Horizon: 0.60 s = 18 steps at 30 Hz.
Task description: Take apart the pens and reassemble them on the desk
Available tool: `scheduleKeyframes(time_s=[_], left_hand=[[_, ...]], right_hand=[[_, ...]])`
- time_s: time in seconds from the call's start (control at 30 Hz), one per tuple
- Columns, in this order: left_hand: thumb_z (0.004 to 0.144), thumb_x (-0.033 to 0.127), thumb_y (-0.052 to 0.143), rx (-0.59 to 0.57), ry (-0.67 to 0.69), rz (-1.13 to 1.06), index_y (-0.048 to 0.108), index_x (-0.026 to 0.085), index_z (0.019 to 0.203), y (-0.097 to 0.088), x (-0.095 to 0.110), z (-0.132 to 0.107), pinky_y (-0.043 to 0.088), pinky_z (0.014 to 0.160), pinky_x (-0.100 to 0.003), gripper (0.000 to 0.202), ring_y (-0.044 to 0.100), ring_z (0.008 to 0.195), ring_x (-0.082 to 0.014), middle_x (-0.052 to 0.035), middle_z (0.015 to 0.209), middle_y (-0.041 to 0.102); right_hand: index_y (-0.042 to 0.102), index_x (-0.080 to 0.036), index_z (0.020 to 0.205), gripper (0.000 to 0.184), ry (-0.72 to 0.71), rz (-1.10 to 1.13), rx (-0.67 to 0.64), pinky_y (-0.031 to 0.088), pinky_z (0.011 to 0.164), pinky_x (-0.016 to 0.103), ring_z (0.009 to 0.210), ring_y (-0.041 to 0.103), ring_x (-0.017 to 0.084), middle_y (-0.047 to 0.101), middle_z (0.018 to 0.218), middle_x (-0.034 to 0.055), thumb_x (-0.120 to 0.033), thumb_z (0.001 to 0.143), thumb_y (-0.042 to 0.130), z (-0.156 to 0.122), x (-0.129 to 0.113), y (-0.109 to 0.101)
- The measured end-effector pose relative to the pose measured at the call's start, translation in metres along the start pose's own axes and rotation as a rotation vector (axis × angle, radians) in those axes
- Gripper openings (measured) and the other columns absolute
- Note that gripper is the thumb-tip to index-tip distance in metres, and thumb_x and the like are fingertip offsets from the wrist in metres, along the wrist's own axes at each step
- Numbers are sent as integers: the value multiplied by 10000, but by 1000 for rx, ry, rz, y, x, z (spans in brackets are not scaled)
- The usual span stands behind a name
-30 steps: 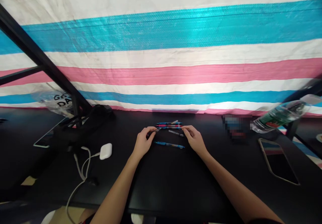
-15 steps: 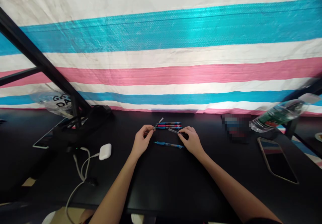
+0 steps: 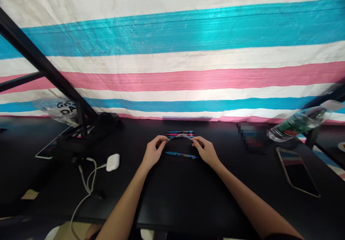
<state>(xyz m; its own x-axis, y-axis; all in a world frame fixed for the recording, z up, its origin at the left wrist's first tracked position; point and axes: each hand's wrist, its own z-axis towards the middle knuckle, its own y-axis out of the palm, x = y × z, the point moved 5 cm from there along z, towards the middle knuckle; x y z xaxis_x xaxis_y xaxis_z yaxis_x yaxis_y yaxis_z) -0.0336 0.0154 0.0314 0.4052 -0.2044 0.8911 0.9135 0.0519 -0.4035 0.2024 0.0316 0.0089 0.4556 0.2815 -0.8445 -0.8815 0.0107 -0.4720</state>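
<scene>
My left hand (image 3: 153,152) and my right hand (image 3: 206,151) rest near the middle of a black desk (image 3: 172,200), fingers pinched. Each pinches one end of a slim clear pen piece (image 3: 179,137), and the two pieces meet in a shallow arch. I cannot tell whether they are joined. Just beyond them lie several retractable pens (image 3: 180,132) side by side, with blue and pink barrels. A blue pen (image 3: 181,155) lies alone between my hands, nearer to me.
White earbuds case (image 3: 113,162) with a white cable lies left. A phone (image 3: 298,172) and a tilted water bottle (image 3: 300,123) sit right, beside a pixelated object (image 3: 253,137). A black stand (image 3: 45,67) crosses the striped blue, pink and white fabric (image 3: 188,78) behind the desk.
My hands have moved toward each other, and the clear pieces they held apart now meet above the blue pen. The piece that was tilted upward in my left hand now slopes toward the right piece.
</scene>
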Motion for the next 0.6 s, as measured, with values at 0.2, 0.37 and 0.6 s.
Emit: scheduleKeyframes(time_s=[0.2,0.37,0.6], left_hand=[[874,294,485,-31,22,96,661,196,965,1,0,-1,464,721,-282,221,604,804,-172,-51,1002,680],[884,312,473,-7,14,124,667,207,987,-1,0,-2,465,710,-284,243,596,749,-162,-43,1015,684],[880,320,477,46,-16,112,659,208,988,-6,-2,-1,473,706,-277,240,606,745,-161,-39,1000,684]], right_hand=[[670,-195,930,284,-15,-19,25,425,601,281,628,555,166,672,781,43,-392,884,470,1,1,-2],[665,-193,959,300,3,35,48,456,656,297,705,593,189,673,828,56,-410,880,473,2,5,-4],[660,-182,957,317,26,81,73,473,670,305,715,614,197,675,799,60,-424,876,474,2,6,-5]])
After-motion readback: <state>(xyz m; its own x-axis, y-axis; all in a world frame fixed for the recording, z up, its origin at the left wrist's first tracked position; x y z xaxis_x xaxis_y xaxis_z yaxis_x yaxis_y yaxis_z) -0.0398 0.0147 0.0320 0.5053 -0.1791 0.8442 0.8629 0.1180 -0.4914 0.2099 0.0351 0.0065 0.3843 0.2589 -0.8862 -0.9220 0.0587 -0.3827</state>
